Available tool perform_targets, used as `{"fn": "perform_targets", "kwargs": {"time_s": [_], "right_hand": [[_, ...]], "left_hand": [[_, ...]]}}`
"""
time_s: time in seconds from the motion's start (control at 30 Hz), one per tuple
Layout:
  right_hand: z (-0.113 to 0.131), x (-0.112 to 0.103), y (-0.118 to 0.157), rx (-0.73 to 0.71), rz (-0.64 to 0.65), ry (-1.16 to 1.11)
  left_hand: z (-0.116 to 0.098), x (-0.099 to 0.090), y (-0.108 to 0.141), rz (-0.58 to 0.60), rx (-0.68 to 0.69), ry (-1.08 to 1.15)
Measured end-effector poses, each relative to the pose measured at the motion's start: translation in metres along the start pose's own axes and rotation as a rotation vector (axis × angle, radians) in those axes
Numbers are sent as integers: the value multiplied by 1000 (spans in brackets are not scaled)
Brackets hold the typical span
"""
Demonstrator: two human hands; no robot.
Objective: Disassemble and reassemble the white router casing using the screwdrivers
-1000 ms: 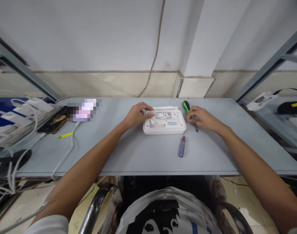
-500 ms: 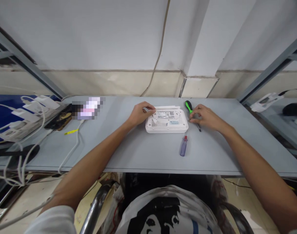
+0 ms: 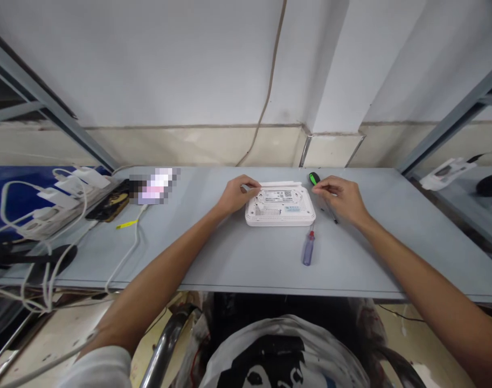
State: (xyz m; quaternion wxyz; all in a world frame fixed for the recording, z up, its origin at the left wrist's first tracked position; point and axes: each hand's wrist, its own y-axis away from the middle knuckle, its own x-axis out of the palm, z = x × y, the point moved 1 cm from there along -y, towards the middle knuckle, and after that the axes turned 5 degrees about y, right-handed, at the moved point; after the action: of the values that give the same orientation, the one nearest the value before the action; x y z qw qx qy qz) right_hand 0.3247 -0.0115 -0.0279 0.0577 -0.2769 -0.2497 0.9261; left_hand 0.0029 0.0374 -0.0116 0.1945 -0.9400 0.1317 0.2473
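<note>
A white router (image 3: 282,209) lies on the table with its labelled, vented underside up. At its far left corner my left hand (image 3: 238,195) is closed, thumb and fingertips pinching the edge. My right hand (image 3: 342,196) hovers just right of the router, its fingertips pressed together; what they hold, if anything, is too small to make out. Partly behind that hand lies a green and black screwdriver (image 3: 314,178), its shaft pointing toward me. A second screwdriver with a clear purple handle (image 3: 308,251) lies near the router's front right corner.
To the left stand a power strip (image 3: 47,218) with several white chargers, a dark phone (image 3: 110,205) and a lit phone (image 3: 157,186) on cables. A white device (image 3: 443,173) sits at the far right. The wall borders the table (image 3: 237,264) at the back.
My right hand has shifted slightly away from me toward the green screwdriver's handle, and its fingers have drawn together. My left hand stays at the router's corner. The view has tilted a little upward.
</note>
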Motion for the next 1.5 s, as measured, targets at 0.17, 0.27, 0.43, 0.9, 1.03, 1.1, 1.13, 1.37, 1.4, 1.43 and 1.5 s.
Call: {"fn": "perform_targets", "kwargs": {"time_s": [0.17, 0.27, 0.43, 0.9, 1.03, 1.1, 1.13, 1.37, 1.4, 1.43, 1.5], "right_hand": [[9, 19, -2, -59, -95, -25], [13, 24, -2, -75, -100, -8], [11, 28, -3, -85, -120, 43], [15, 26, -1, -242, -92, 141], [14, 25, 0, -237, -87, 147], [14, 26, 1, -235, -84, 150], [15, 26, 2, -234, -83, 151], [18, 16, 7, -256, 17, 176], [17, 10, 6, -257, 67, 182], [16, 4, 5, -249, 110, 187], [11, -12, 1, -224, 151, 189]], "left_hand": [[-3, 1, 0, 3, -15, 10], [-4, 1, 0, -4, -19, 7], [-3, 2, 0, 2, -8, 9], [0, 0, 2, 5, 3, 42], [3, -2, 1, 10, 18, 32], [3, -2, 1, 9, 25, 21], [3, -2, 1, 9, 27, 18], [0, -2, 1, 15, 5, -13], [-1, -2, 2, 15, 3, -14], [-1, -3, 2, 16, 3, -13], [-1, -3, 2, 18, 1, -13]]}}
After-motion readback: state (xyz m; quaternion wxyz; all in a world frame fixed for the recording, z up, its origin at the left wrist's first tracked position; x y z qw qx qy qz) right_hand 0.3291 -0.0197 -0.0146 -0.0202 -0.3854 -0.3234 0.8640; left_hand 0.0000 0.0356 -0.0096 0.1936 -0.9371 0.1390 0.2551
